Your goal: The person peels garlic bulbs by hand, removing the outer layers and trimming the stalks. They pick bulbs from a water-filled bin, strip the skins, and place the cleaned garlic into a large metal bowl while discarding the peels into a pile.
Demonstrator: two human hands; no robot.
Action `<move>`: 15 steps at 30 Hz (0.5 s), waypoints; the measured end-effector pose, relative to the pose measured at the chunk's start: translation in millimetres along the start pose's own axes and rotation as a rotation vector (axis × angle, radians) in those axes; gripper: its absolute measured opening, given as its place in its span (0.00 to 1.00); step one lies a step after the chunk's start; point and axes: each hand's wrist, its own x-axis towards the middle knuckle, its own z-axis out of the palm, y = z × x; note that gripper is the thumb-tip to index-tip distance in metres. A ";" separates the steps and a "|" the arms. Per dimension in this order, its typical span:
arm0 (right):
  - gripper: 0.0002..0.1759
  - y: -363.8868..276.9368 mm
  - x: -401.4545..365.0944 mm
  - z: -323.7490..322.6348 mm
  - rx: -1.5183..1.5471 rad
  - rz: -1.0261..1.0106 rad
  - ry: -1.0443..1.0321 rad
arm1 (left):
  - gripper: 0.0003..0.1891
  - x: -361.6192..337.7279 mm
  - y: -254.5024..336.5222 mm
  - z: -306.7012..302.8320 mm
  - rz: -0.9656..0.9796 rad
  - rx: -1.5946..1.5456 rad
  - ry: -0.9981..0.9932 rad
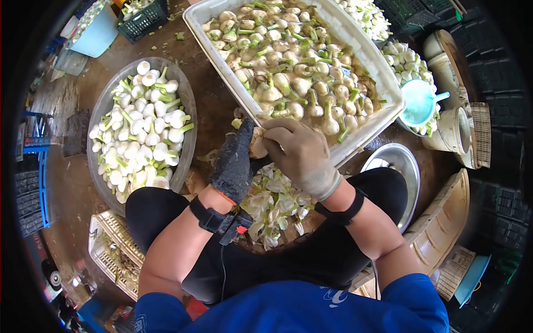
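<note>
My left hand (233, 165), in a dark grey glove, grips a brownish garlic bulb (257, 143) by the near edge of the tub. My right hand (300, 152), in a beige knit glove, has its fingers curled against the same bulb from the right; its fingertips are partly hidden. In front of both hands is a large white tub (219, 69) of water with many unpeeled garlic bulbs (302, 84) with green stems. To the left stands a wide clear basin (191, 97) piled with clean white garlic bulbs (145, 119). Loose garlic skins (277, 202) lie below my hands, between my knees.
A metal basin (412, 180) stands beyond my right knee. A turquoise ladle-like scoop (417, 102) rests on more garlic (405, 61) at the right. White buckets (448, 130) stand farther right. A cream plastic basket (111, 252) sits at the lower left, a light blue tub (95, 36) at the upper left.
</note>
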 end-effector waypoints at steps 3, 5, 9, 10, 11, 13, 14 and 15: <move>0.02 -1.2 2.5 11.4 -0.097 0.060 0.013 | 0.19 2.5 -6.6 -2.9 0.112 0.219 0.066; 0.02 1.6 4.3 10.9 -0.043 0.059 0.027 | 0.19 2.7 -2.0 -9.2 0.177 0.334 0.063; 0.04 22.7 18.0 -15.1 0.000 0.151 0.028 | 0.20 -4.8 25.2 -18.9 -0.004 0.245 -0.221; 0.02 43.2 23.6 -23.0 -0.013 0.124 0.135 | 0.20 -9.2 31.9 -17.0 -0.112 0.205 -0.416; 0.02 53.4 27.0 -38.2 -0.149 0.283 0.151 | 0.20 -14.4 34.7 -9.7 -0.117 0.205 -0.419; 0.04 68.2 35.6 -69.2 -0.349 0.450 0.197 | 0.22 -24.7 36.6 3.5 -0.091 0.244 -0.433; 0.05 67.0 31.5 -77.1 -0.341 0.389 0.014 | 0.20 -23.1 29.7 -2.5 0.205 0.535 -0.494; 0.07 61.5 25.0 -81.1 -0.331 0.323 -0.167 | 0.20 -20.2 29.8 -6.4 0.215 0.536 -0.490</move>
